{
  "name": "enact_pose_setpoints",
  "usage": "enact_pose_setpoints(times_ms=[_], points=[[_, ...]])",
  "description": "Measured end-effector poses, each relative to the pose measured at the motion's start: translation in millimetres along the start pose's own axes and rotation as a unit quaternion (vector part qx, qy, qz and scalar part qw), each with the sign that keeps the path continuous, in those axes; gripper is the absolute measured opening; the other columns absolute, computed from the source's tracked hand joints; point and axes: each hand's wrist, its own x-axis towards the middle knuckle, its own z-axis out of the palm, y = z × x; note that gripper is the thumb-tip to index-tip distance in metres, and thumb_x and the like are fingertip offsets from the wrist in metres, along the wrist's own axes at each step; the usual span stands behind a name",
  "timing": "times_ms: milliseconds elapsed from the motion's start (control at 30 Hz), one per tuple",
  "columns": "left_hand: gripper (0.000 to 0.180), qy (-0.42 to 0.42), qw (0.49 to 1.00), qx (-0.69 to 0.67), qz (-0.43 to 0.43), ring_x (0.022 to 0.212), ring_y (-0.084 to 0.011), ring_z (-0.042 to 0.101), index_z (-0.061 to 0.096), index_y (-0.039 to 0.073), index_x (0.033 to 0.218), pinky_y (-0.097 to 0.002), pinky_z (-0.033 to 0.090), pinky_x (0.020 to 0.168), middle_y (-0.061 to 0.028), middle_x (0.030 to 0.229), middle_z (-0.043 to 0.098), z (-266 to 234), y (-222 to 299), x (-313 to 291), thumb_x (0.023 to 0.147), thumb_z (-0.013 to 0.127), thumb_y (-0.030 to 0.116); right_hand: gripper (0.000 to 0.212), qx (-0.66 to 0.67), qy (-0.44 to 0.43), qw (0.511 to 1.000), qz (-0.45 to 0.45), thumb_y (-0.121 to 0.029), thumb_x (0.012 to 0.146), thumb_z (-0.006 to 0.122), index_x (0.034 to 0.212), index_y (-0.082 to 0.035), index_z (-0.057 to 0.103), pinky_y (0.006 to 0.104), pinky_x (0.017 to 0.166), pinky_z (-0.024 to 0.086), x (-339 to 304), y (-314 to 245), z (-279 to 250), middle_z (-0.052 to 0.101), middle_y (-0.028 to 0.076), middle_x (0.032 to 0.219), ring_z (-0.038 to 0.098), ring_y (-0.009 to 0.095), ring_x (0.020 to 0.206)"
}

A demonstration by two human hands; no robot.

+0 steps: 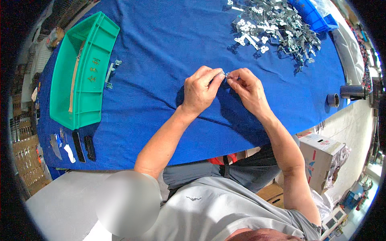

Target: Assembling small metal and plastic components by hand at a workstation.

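My left hand (200, 90) and my right hand (250, 90) meet above the middle of the blue cloth (161, 52). Thumb and fingers of each are pinched together, fingertips almost touching. Between them shows a small shiny metal part (226, 75); most of it is covered by the fingers, so its exact shape cannot be made out. A heap of metal brackets (281, 30) and flat silvery pieces lies beyond my right hand. Off to the left, one slim metal bracket (109, 75) rests on the cloth beside a green plastic bin (89, 72).
A blue bin (311, 14) stands at the far right behind the heap. Dark cylinders (333, 100) sit by the right table edge. Two black narrow objects (82, 147) lie near the left front corner. A cardboard box (319, 154) stands beside the table at right.
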Motion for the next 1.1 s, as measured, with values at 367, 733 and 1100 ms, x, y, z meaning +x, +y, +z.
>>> enact_pose_setpoints(times_ms=[367,733,1100], points=[[0.013,0.040,0.997,-0.038,-0.046,0.069,-0.0224,0.067,0.072,0.000,0.096,-0.0326,0.052,0.060,-0.0119,0.084,0.069,-3,-2,1,0.090,0.071,0.011,0.022,0.180,-0.090,0.964,0.175,-0.023,0.103,0.056,0.104,-0.003,0.066,0.0225,0.056,0.044,1,-18,-13,0.063,0.000,0.080,0.052,0.007,0.065],[0.012,0.031,0.998,-0.041,-0.040,0.069,-0.0228,0.067,0.073,0.002,0.097,-0.0339,0.051,0.059,-0.0115,0.084,0.069,0,-4,1,0.090,0.071,0.012,0.018,0.126,-0.075,0.983,0.107,-0.015,0.098,0.061,0.109,-0.001,0.064,0.0249,0.055,0.047,-1,-4,-4,0.064,0.001,0.082,0.056,0.009,0.065],[0.014,0.005,1.000,-0.013,-0.026,0.075,-0.0290,0.070,0.073,0.002,0.098,-0.0375,0.054,0.065,-0.0137,0.087,0.070,-2,-1,0,0.091,0.070,0.014,0.026,0.064,-0.020,0.997,0.043,-0.015,0.095,0.066,0.117,-0.002,0.057,0.0295,0.057,0.050,0,-9,2,0.068,0.008,0.084,0.062,0.013,0.063]])
